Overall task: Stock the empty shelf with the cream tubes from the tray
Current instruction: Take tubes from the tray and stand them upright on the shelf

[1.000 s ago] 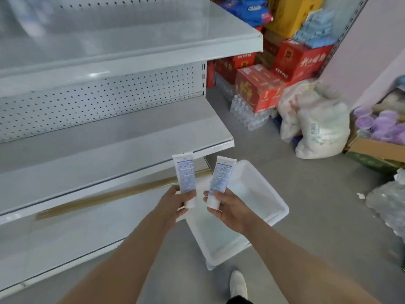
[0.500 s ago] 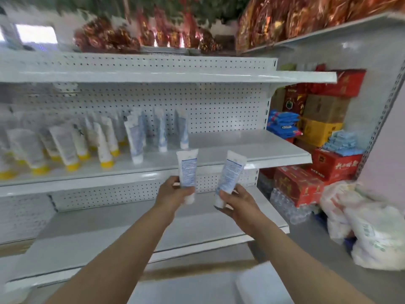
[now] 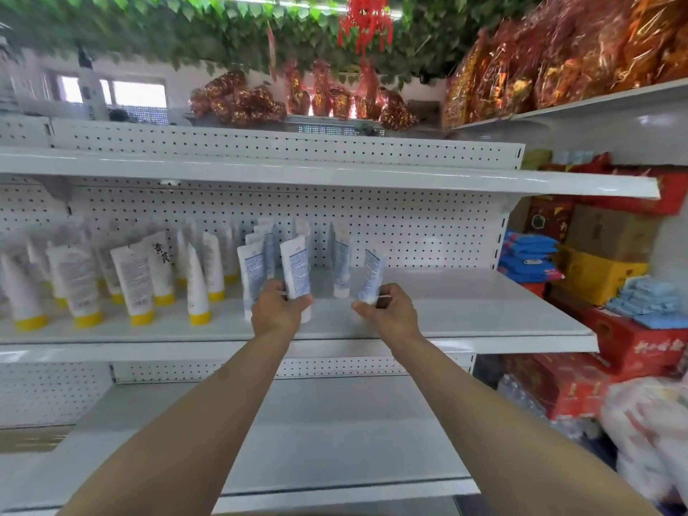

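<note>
Your left hand (image 3: pixel 277 309) grips one cream tube (image 3: pixel 296 268) upright over the shelf (image 3: pixel 484 310); your right hand (image 3: pixel 391 310) pinches another tube (image 3: pixel 371 275), tilted, right of it.

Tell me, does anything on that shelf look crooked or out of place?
Only small things. The yellow-capped tubes face different ways and some lean, though the wide lens may exaggerate that. The tube in the right hand is tilted, but it is not set down yet. Nothing looks spilled or damaged.

Both forearms (image 3: pixel 208 422) bare to frame edge. L hand (image 3: pixel 277 309), R hand (image 3: pixel 391 312) bare too.
</note>
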### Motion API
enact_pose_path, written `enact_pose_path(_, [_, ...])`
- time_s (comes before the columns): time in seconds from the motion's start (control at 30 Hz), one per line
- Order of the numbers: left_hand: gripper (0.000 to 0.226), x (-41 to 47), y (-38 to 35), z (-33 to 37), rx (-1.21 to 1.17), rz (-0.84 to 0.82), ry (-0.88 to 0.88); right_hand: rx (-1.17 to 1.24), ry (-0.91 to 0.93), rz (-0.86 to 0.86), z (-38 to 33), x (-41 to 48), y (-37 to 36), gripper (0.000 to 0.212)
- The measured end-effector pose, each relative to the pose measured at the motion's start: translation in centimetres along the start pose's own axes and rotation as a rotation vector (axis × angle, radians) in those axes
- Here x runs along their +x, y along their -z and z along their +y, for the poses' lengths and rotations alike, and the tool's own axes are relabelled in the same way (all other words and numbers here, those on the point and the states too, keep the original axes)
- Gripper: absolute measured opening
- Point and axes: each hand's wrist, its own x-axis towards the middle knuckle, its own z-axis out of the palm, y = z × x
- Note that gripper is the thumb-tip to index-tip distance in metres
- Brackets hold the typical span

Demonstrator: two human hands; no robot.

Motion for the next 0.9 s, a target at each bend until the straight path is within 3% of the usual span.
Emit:
enact_pose_path(0.33, [0.041,2.3,-1.8,-3.5,0.043,-0.02,-0.064,-0.218,0.029,-0.004,3.0,4.5,-3.7,0.041])
enact_pose_path(0.9, [0.042,3.6,-3.0,-3.3,0.157,-0.054,-0.043,-0.257,0.056,-0.052,3.3,5.6,-4.2,0.045])
